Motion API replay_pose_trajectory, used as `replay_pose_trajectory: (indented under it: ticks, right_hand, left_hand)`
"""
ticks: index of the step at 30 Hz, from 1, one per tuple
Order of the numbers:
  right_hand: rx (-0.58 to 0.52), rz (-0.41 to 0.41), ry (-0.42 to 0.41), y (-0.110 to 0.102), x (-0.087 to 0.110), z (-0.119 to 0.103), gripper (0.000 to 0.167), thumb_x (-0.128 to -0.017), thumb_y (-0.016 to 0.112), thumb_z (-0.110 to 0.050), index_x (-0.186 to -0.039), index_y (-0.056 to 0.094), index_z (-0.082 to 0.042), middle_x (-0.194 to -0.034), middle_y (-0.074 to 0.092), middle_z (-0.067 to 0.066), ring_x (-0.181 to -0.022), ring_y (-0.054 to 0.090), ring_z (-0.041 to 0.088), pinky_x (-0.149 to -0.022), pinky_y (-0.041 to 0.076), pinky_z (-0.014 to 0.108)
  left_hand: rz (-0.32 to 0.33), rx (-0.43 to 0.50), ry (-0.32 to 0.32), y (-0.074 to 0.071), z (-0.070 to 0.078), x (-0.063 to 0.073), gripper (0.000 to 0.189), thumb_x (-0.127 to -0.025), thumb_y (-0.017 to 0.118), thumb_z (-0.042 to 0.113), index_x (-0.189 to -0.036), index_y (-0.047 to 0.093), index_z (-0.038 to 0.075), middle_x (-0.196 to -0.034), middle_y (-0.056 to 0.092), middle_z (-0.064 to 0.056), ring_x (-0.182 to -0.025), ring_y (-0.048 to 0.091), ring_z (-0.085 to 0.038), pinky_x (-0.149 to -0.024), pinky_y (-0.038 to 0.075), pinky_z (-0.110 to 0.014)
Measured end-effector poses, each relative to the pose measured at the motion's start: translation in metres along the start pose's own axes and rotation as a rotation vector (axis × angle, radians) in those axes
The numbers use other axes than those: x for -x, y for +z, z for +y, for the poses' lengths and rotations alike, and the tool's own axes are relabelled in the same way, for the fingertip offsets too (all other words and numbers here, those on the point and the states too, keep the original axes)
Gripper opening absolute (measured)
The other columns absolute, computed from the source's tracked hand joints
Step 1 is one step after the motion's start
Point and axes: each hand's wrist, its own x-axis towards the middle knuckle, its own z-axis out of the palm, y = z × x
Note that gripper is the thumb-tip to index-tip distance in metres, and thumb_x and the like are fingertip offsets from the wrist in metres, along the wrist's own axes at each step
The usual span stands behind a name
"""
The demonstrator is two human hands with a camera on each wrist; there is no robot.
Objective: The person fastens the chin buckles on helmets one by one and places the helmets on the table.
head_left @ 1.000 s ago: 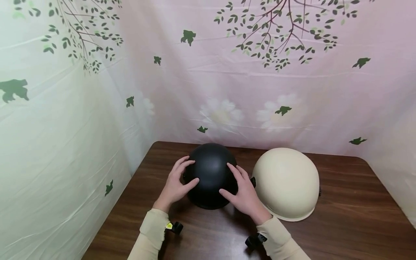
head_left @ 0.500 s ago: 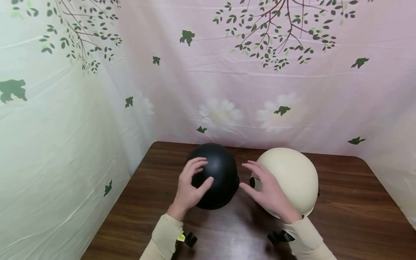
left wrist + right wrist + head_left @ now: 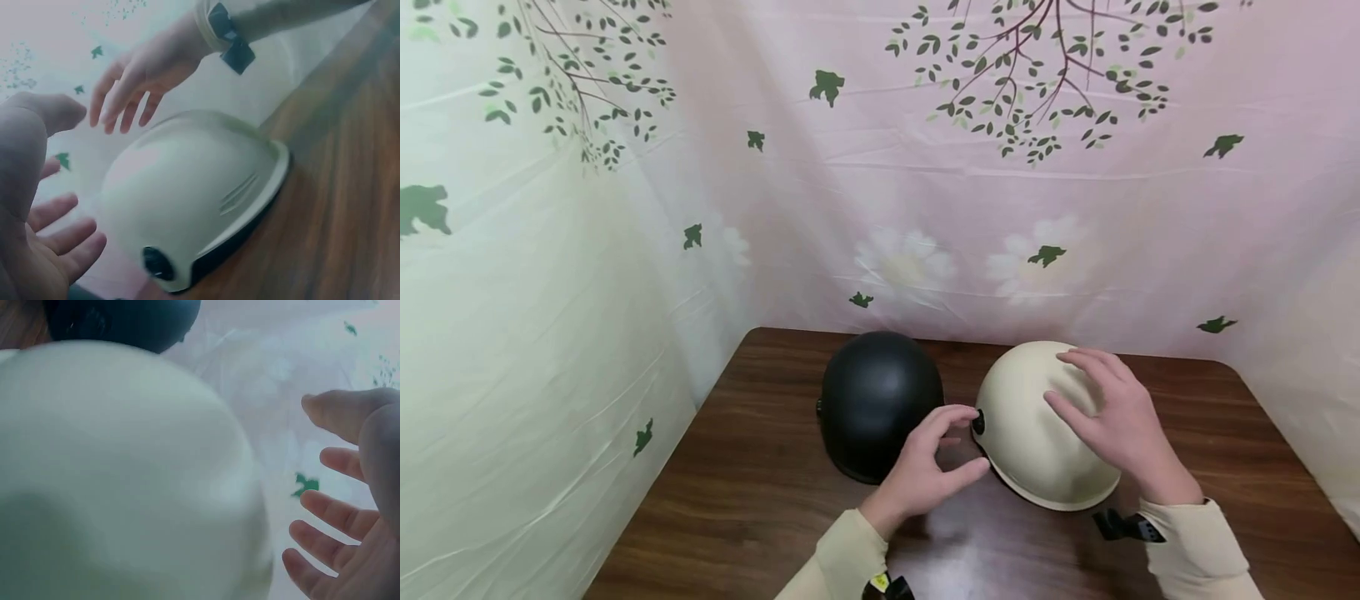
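Note:
A cream helmet point(image 3: 1030, 442) sits dome up on the table, a black round fitting point(image 3: 978, 422) on its left side. The left wrist view shows slanted ridges on its shell point(image 3: 187, 169) and a dark lower edge. My left hand point(image 3: 925, 471) hovers at the helmet's left side, fingers spread and loosely bent, holding nothing. Over the right part of the dome is my right hand point(image 3: 1123, 421), also with fingers apart; in the right wrist view a gap shows between its fingertips point(image 3: 306, 500) and the shell. To the left stands a black helmet point(image 3: 876, 400), partly behind my left hand.
Both helmets stand on a dark wood-grain table point(image 3: 737, 467) near its back edge. Behind it and to the left hangs a pale curtain point(image 3: 820, 208) printed with leaves, birds and flowers. A small black device point(image 3: 1127, 527) is strapped at my right wrist.
Both hands have left the black helmet and moved right to the cream one. The right hand now hovers over the cream dome, the left hand by its left side. Both helmets stay in place.

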Motion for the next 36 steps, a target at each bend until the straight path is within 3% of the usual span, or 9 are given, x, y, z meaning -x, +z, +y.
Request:
replay_pose_trajectory:
  ticks: [2, 4, 7, 10, 16, 20, 23, 29, 36]
  right_hand:
    - [0.015, -0.015, 0.028, -0.003, 0.004, 0.008, 0.062, -0.071, 0.094, -0.009, -0.128, 0.071, -0.007, -0.131, 0.065, 0.018, -0.123, 0.059, 0.039, -0.104, 0.025, 0.007]
    - [0.021, -0.032, 0.048, -0.004, 0.008, 0.014, 0.063, -0.071, 0.094, -0.011, -0.13, 0.07, -0.008, -0.133, 0.065, 0.018, -0.125, 0.058, 0.041, -0.106, 0.032, 0.016]
    - [0.015, -0.064, 0.063, -0.005, 0.012, 0.022, 0.065, -0.07, 0.095, -0.013, -0.13, 0.07, -0.008, -0.136, 0.063, 0.022, -0.127, 0.054, 0.047, -0.107, 0.041, 0.045]
    - [-0.007, -0.115, 0.065, -0.004, 0.016, 0.028, 0.072, -0.067, 0.097, -0.018, -0.132, 0.068, -0.007, -0.142, 0.056, 0.028, -0.13, 0.048, 0.055, -0.099, 0.035, 0.071]
    - [0.0, -0.221, 0.114, 0.003, 0.029, 0.036, 0.091, -0.066, 0.099, -0.036, -0.145, 0.06, -0.013, -0.158, 0.037, 0.033, -0.139, 0.032, 0.065, -0.099, 0.025, 0.085]
    - [-0.002, -0.225, 0.127, 0.006, 0.033, 0.035, 0.093, -0.067, 0.099, -0.036, -0.148, 0.058, -0.014, -0.161, 0.034, 0.031, -0.142, 0.028, 0.063, -0.099, 0.024, 0.085]
    - [0.013, -0.227, 0.125, 0.006, 0.034, 0.034, 0.095, -0.067, 0.098, -0.038, -0.149, 0.057, -0.016, -0.162, 0.031, 0.031, -0.143, 0.026, 0.062, -0.1, 0.023, 0.086]
    - [0.065, -0.297, 0.165, 0.001, 0.034, 0.028, 0.1, -0.069, 0.097, -0.046, -0.154, 0.052, -0.022, -0.166, 0.02, 0.031, -0.143, 0.023, 0.063, -0.091, 0.031, 0.085]
    - [0.099, -0.336, 0.177, -0.003, 0.038, 0.027, 0.11, -0.067, 0.097, -0.051, -0.16, 0.045, -0.026, -0.168, 0.011, 0.032, -0.144, 0.02, 0.065, -0.088, 0.034, 0.088]
  left_hand:
    - [0.003, 0.024, -0.081, 0.01, -0.002, -0.005, 0.056, -0.097, 0.077, 0.031, -0.148, 0.056, 0.02, -0.147, 0.055, 0.003, -0.131, 0.056, -0.016, -0.104, 0.054, -0.038]
    - [0.016, 0.037, -0.162, 0.018, -0.003, -0.01, 0.06, -0.097, 0.077, 0.036, -0.149, 0.054, 0.019, -0.149, 0.052, 0.005, -0.134, 0.055, -0.021, -0.107, 0.052, -0.039]
    - [0.039, 0.04, -0.275, 0.03, -0.004, -0.019, 0.066, -0.096, 0.076, 0.042, -0.152, 0.052, 0.018, -0.152, 0.049, 0.004, -0.136, 0.052, -0.029, -0.109, 0.051, -0.043]
    - [0.056, 0.028, -0.373, 0.04, -0.007, -0.026, 0.071, -0.095, 0.076, 0.046, -0.155, 0.048, 0.019, -0.156, 0.045, 0.0, -0.142, 0.048, -0.03, -0.11, 0.05, -0.045]
    - [0.077, -0.033, -0.508, 0.056, -0.019, -0.032, 0.078, -0.092, 0.076, 0.052, -0.156, 0.046, 0.02, -0.16, 0.043, -0.005, -0.142, 0.049, -0.026, -0.107, 0.052, -0.042]
    - [0.088, -0.059, -0.562, 0.061, -0.025, -0.034, 0.082, -0.089, 0.074, 0.06, -0.157, 0.044, 0.027, -0.157, 0.047, -0.003, -0.136, 0.053, -0.026, -0.105, 0.051, -0.045]
    - [0.108, -0.048, -0.569, 0.063, -0.026, -0.037, 0.085, -0.088, 0.074, 0.065, -0.159, 0.042, 0.031, -0.157, 0.048, -0.002, -0.14, 0.05, -0.026, -0.108, 0.047, -0.051]
    - [0.13, -0.031, -0.581, 0.065, -0.032, -0.042, 0.095, -0.081, 0.08, 0.066, -0.161, 0.037, 0.038, -0.159, 0.046, 0.005, -0.146, 0.044, -0.023, -0.113, 0.042, -0.054]
    - [0.119, -0.003, -0.601, 0.068, -0.032, -0.045, 0.107, -0.075, 0.089, 0.06, -0.162, 0.035, 0.03, -0.158, 0.046, 0.005, -0.145, 0.045, -0.022, -0.113, 0.042, -0.052]
